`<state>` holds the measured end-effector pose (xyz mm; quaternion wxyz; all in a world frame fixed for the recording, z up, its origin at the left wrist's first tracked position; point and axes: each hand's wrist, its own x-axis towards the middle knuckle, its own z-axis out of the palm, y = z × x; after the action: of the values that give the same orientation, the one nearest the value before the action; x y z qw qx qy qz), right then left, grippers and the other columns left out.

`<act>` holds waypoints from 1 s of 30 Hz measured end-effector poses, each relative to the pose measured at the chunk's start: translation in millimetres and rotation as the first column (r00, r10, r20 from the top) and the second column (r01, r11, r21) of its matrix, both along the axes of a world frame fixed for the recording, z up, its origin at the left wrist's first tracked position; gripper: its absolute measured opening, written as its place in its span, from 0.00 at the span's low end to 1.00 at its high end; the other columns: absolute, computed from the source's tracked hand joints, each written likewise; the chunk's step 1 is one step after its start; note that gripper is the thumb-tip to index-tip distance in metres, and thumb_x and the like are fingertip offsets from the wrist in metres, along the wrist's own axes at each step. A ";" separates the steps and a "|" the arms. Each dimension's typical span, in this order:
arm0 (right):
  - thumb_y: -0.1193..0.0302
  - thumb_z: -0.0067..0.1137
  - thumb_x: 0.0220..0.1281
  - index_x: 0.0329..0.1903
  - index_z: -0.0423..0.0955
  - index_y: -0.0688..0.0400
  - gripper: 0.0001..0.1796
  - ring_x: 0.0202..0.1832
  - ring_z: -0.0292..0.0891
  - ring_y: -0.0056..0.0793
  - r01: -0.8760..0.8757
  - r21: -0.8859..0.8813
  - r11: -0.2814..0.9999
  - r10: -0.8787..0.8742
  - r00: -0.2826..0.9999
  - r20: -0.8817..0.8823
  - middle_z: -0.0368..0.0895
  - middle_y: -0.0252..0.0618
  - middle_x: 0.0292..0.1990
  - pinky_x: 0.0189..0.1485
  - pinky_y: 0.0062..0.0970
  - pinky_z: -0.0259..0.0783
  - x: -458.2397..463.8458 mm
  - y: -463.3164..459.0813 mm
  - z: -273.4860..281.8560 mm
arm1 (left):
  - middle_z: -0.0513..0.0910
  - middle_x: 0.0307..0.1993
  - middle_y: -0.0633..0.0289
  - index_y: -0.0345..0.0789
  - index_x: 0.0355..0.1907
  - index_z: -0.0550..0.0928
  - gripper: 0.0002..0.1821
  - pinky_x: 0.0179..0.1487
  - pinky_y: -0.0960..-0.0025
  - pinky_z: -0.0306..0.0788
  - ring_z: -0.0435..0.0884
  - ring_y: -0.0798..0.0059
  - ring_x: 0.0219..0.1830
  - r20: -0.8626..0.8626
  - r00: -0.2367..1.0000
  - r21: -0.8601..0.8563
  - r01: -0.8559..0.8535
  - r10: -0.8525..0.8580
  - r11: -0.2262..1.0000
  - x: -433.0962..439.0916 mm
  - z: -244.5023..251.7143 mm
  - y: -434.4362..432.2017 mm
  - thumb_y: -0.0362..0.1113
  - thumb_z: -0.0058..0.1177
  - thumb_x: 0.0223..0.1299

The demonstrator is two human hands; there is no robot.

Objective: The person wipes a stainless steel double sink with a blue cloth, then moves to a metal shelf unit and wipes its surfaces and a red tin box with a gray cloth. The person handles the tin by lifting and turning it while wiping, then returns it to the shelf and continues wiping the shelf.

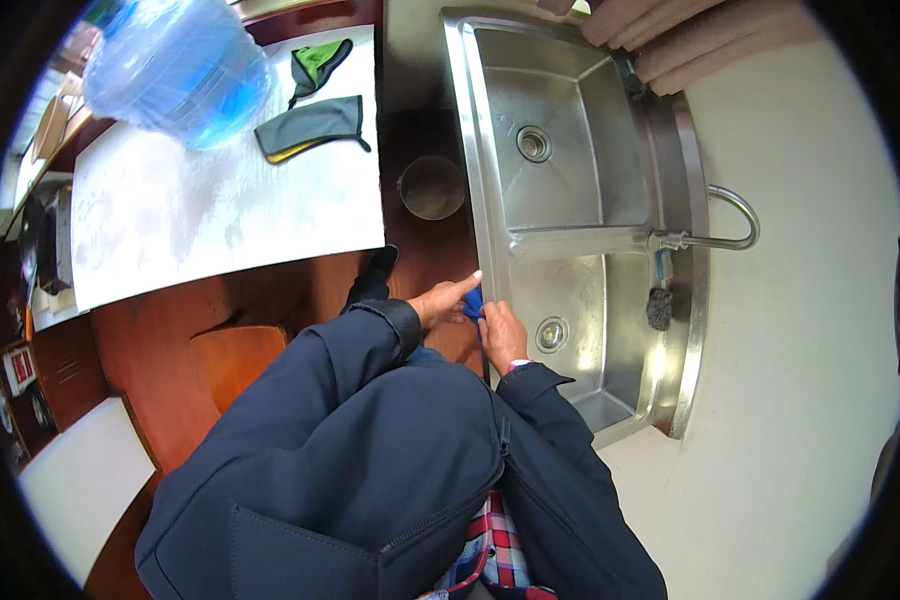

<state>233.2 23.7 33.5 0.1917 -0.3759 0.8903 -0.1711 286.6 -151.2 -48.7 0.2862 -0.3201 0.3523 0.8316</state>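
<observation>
My left hand (pixel 444 302) is at the front edge of the double-bowl stainless steel sink (pixel 499 251), thumb pointing toward the rim. Its fingers curl around a piece of blue cloth (pixel 473 303). From the other side, my right hand (pixel 504 335) pinches the same cloth, beside the nearer bowl. Most of the cloth is hidden by my hands and the sink edge. Inside the nearer bowl a round drain strainer (pixel 551 334) shows.
A curved faucet (pixel 742 217) rises behind the sink, near a dark scrubber (pixel 658 309). Left stands a white-topped table (pixel 217 202) with a large plastic-wrapped water bottle (pixel 187 75), a grey cloth (pixel 311 127) and a green-and-grey cloth (pixel 319 64). A round bin (pixel 432 189) sits between them; a wooden stool (pixel 240 356) is below.
</observation>
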 end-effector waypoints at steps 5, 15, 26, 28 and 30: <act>0.73 0.63 0.66 0.45 0.76 0.55 0.08 0.44 0.79 0.56 0.059 0.019 0.998 -0.059 0.998 -0.026 0.79 0.49 0.42 0.45 0.49 0.76 -42.4 -71.4 -0.1 | 0.84 0.56 0.60 0.34 0.60 0.82 0.43 0.66 0.56 0.68 0.80 0.67 0.57 -0.039 0.997 0.016 -0.060 0.061 0.998 -50.0 -10.2 -70.2 0.76 0.47 0.70; 0.74 0.62 0.67 0.45 0.78 0.58 0.05 0.44 0.79 0.55 -0.086 -0.161 0.983 0.061 0.986 -0.157 0.80 0.49 0.40 0.47 0.47 0.75 -183.0 -232.9 3.6 | 0.83 0.38 0.60 0.33 0.40 0.86 0.38 0.51 0.60 0.74 0.80 0.74 0.45 -0.231 0.956 -0.289 -0.246 0.182 0.925 -162.9 23.3 -231.8 0.72 0.52 0.70; 0.74 0.64 0.64 0.42 0.80 0.55 0.05 0.43 0.80 0.59 0.026 -0.029 0.999 -0.029 0.992 -0.124 0.82 0.51 0.38 0.46 0.52 0.75 -231.4 -195.5 -6.0 | 0.69 0.74 0.42 0.23 0.64 0.77 0.40 0.77 0.43 0.59 0.62 0.48 0.80 -0.171 0.712 -0.970 -0.243 -0.681 -0.010 -182.9 71.6 -202.4 0.56 0.66 0.62; 0.74 0.64 0.64 0.43 0.79 0.55 0.06 0.43 0.79 0.59 0.028 -0.082 0.996 -0.035 0.996 -0.086 0.81 0.52 0.39 0.46 0.52 0.74 -206.6 -157.3 -13.7 | 0.69 0.75 0.46 0.24 0.68 0.74 0.43 0.79 0.43 0.56 0.60 0.49 0.81 -0.126 0.651 -0.973 -0.229 -0.749 -0.036 -155.8 67.3 -172.2 0.55 0.67 0.61; 0.75 0.63 0.63 0.43 0.79 0.56 0.07 0.44 0.79 0.59 0.063 -0.069 0.996 -0.067 0.996 -0.053 0.80 0.52 0.39 0.46 0.50 0.74 -172.3 -115.2 -15.1 | 0.69 0.74 0.46 0.25 0.67 0.76 0.42 0.79 0.43 0.55 0.60 0.50 0.81 -0.127 0.579 -0.962 -0.269 -0.805 -0.041 -123.2 64.7 -141.7 0.55 0.68 0.60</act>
<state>60.9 -91.5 18.4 0.1485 -0.3576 0.9008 -0.1967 163.4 -292.9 16.1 0.0020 0.0330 0.9558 0.2921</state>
